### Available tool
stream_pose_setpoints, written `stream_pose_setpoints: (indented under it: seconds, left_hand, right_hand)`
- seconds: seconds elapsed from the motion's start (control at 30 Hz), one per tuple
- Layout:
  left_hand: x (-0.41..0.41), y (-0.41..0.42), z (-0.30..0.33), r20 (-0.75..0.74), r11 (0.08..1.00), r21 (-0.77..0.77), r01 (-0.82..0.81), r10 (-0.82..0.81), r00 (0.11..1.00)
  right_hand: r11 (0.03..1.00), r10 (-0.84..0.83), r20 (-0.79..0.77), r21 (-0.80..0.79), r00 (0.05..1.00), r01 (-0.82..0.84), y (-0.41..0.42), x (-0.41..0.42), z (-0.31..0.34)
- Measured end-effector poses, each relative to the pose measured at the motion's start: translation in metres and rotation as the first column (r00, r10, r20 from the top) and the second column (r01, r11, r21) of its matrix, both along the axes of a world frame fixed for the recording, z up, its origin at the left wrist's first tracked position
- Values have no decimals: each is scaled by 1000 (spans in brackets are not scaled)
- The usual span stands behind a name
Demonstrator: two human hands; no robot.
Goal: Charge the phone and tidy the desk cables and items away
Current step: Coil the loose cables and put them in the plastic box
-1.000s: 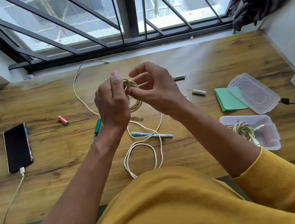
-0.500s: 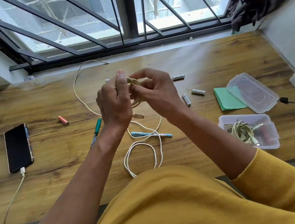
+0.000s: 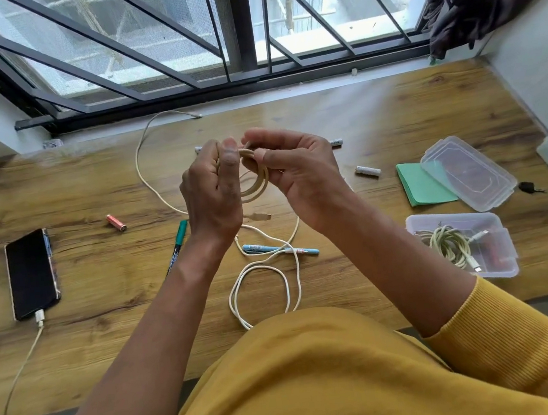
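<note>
Both hands — left hand [image 3: 210,194], right hand [image 3: 300,176] — grip the upright coiled cable [image 3: 257,181].

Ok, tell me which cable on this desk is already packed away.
The coiled cable inside the open clear box on the right. The others lie loose on the desk, are held, or feed the phone.

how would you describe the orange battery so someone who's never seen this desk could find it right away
Start at the black phone lying near the left end of the wooden desk. Just right of its top end, beyond the tip of the green marker, the orange battery lies alone on bare wood. It is the only coppery orange one; the other batteries are silver-white and lie right of the hands.
</note>
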State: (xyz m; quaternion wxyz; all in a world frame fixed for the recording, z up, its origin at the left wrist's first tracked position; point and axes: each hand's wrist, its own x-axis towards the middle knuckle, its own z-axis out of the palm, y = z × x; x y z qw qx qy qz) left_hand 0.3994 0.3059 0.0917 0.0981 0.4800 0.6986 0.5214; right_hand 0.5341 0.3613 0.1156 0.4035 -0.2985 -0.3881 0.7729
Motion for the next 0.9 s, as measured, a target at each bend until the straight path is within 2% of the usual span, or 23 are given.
stream_pose_setpoints:
  seconds: [0.1, 0.37, 0.47, 0.53, 0.6, 0.67, 0.73, 0.8, 0.83, 0.9]
  left_hand:
    - [0, -1, -3, 32, 1000, 12, 15, -15, 999]
    - [2, -4, 2, 247, 987, 89, 135, -153, 957]
    - [3, -4, 5, 297, 986, 83, 147, -165, 941]
    - [4, -2, 5, 396, 992, 82, 99, -123, 910]
    - [2, 2, 5, 548, 996, 94, 6, -57, 834]
    - [-3, 5, 4, 639, 993, 95, -76, -2, 769]
    - [-4, 8, 4, 682, 989, 98, -114, 17, 731]
    - [-2, 10, 5, 701, 986, 99, -137, 29, 712]
    - [0, 11, 6, 707, 984, 98, -146, 34, 707]
    - [2, 12, 6, 718, 982, 96, -164, 46, 694]
  right_hand:
    - [998, -2, 0, -55, 1000, 2, -1, -3, 1]
    - [987, 33, -24, -155, 999, -36, 2, -2, 5]
    - [990, 52, -16, -131, 999, -54, 3, -1, 5]
    - [993, 65, -4, -95, 998, -65, 6, 2, 4]
    - [996, 43, 58, -82, 997, -39, 9, 5, 2]
    - [998, 50, 185, -58, 981, -40, 9, 7, 0]
    - [987, 153, 352, -15, 923, -158, 5, 8, -3]
    - [951, 291, 469, -45, 834, -306, -1, 8, -7]
    - [935, 341, 474, -80, 812, -346, -3, 8, -8]
    - [927, 375, 372, -144, 849, -347, -7, 7, -9]
